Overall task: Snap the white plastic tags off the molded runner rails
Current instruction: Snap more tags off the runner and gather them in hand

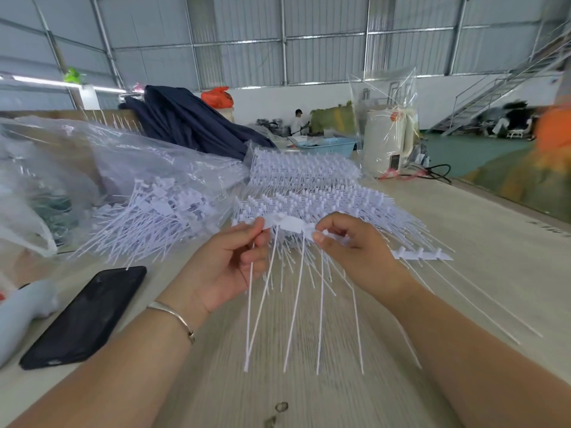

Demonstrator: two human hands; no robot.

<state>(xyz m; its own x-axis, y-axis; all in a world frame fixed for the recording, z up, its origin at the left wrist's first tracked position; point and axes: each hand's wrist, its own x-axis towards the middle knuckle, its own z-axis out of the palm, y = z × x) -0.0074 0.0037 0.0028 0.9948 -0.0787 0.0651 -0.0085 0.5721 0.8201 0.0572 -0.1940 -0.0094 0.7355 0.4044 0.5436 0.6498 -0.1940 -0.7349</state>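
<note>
Both hands pinch unlabelled runner rail.

Corrugated metal walls, metal staircase, green floor.

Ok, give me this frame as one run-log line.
left hand: pinches rail end | right hand: pinches runner rail | rail: held above table, tags hanging | loose tag pile: left
</note>
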